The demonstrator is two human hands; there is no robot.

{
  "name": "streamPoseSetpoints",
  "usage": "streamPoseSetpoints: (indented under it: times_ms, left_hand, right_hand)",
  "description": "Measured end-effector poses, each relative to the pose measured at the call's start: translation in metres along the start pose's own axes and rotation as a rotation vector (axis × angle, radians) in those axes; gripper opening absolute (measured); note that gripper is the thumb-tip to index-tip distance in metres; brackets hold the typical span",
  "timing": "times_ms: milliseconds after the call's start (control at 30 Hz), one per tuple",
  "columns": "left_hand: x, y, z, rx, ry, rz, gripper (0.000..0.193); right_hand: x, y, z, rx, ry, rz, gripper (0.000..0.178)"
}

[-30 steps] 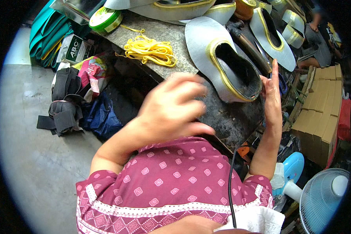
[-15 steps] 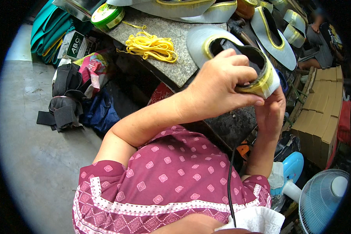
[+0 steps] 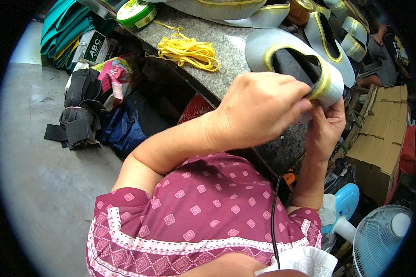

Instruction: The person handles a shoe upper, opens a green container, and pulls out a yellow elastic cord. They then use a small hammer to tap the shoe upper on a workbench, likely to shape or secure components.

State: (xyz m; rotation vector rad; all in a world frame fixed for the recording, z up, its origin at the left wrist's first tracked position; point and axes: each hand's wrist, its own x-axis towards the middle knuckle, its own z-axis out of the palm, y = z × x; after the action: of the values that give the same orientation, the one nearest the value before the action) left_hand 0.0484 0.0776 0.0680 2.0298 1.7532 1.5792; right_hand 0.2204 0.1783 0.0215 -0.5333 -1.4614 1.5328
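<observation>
A grey shoe upper (image 3: pixel 268 41) with a yellowish band around its opening is held up over the worktop's front edge, its toe pointing away to the left. My left hand (image 3: pixel 263 108) is closed, thumb and fingers pinched at the near rim of the upper's heel end. What lies between those fingertips is hard to make out. From below and the right, my right hand (image 3: pixel 326 127) grips the same heel end between thumb and fingers. The dark lining shows inside the opening.
The speckled stone worktop (image 3: pixel 231 41) carries a hank of yellow cord (image 3: pixel 187 51) and a green round tub (image 3: pixel 136 16). More grey shoe uppers (image 3: pixel 339 64) lie beyond. Right are cardboard pieces (image 3: pixel 379 124) and a fan (image 3: pixel 381 240); left, dark cloth strips (image 3: pixel 81 124) near the floor.
The shoe upper has shifted slightly right. My left fingers, which were curled into its opening, have come out and now pinch at the rim. My right hand keeps its hold.
</observation>
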Motion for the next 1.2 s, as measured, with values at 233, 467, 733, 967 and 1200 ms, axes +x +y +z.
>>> streamPoseSetpoints:
  times_ms: [233, 467, 733, 967, 1200]
  left_hand:
    - [0.002, 0.007, -0.026, -0.537, -0.146, -0.372, 0.018]
    - [-0.013, 0.006, -0.031, -0.489, -0.175, -0.404, 0.023]
    - [-0.025, -0.053, -0.010, -0.201, -0.158, -0.480, 0.024]
    - [-0.024, -0.058, -0.011, -0.256, -0.201, -0.470, 0.028]
    - [-0.010, -0.076, -0.014, 0.191, -0.229, -0.270, 0.030]
  right_hand:
    - [-0.019, -0.046, 0.010, 0.091, -0.085, 0.096, 0.084]
    - [-0.038, -0.098, 0.024, -0.332, -0.308, 0.134, 0.066]
    - [0.007, -0.108, 0.014, -0.562, -0.708, -0.130, 0.027]
    - [0.106, -0.050, -0.016, -0.740, -0.387, -0.190, 0.033]
    - [0.160, 0.061, -0.025, -1.688, -0.479, -0.137, 0.045]
